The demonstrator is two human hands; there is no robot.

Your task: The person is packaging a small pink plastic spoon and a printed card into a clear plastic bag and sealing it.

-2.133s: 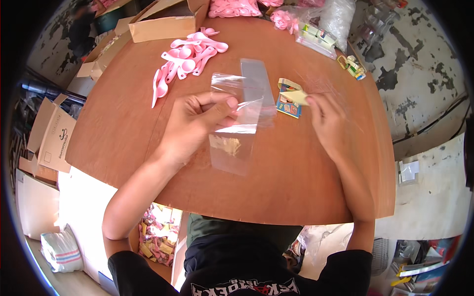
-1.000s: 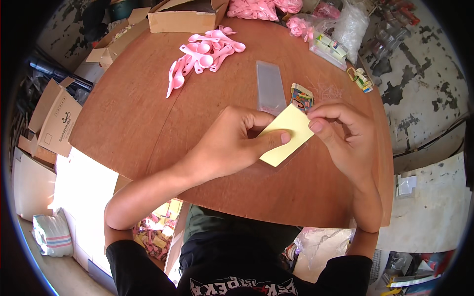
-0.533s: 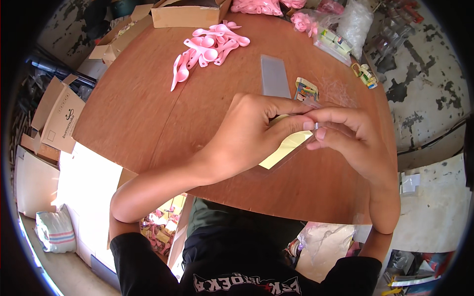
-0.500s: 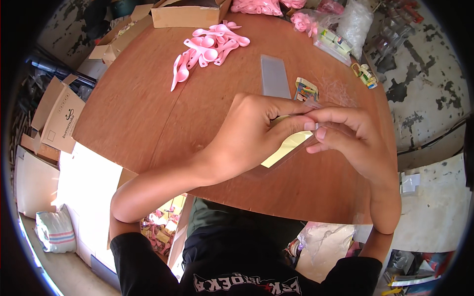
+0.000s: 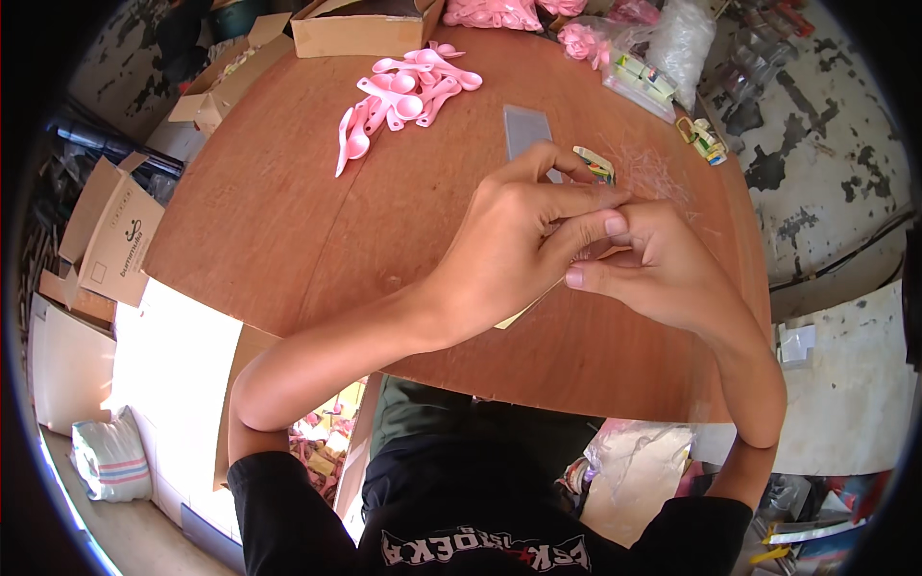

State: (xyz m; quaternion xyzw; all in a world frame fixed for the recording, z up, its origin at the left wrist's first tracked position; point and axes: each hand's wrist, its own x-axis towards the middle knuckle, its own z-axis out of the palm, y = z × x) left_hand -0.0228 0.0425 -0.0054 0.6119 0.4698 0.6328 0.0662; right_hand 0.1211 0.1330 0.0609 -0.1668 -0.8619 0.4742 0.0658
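Observation:
My left hand [image 5: 514,245] and my right hand [image 5: 663,264] meet over the right part of the table, fingertips pinched together. Between them is a clear plastic bag, mostly covered by the fingers. A strip of yellow card [image 5: 517,318] that appears to be in it shows below my left hand. Just beyond my fingers lie a small stack of printed cards [image 5: 599,165] and a flat pile of clear plastic sleeves [image 5: 521,130]. Thin clear plastic strips [image 5: 658,178] are scattered to the right of the cards.
Pink plastic spoons [image 5: 394,101] lie heaped on the brown wooden table [image 5: 259,202]. An open cardboard box [image 5: 360,34] stands at the far edge. Pink-filled bags [image 5: 492,13] and a bulging clear bag [image 5: 684,48] sit at the back. A yellow-green packet [image 5: 709,144] lies by the right edge.
Both hands have drawn closer together and turned, with the right fingers now folded against the left. The yellow card has tilted and shows much less below my left hand.

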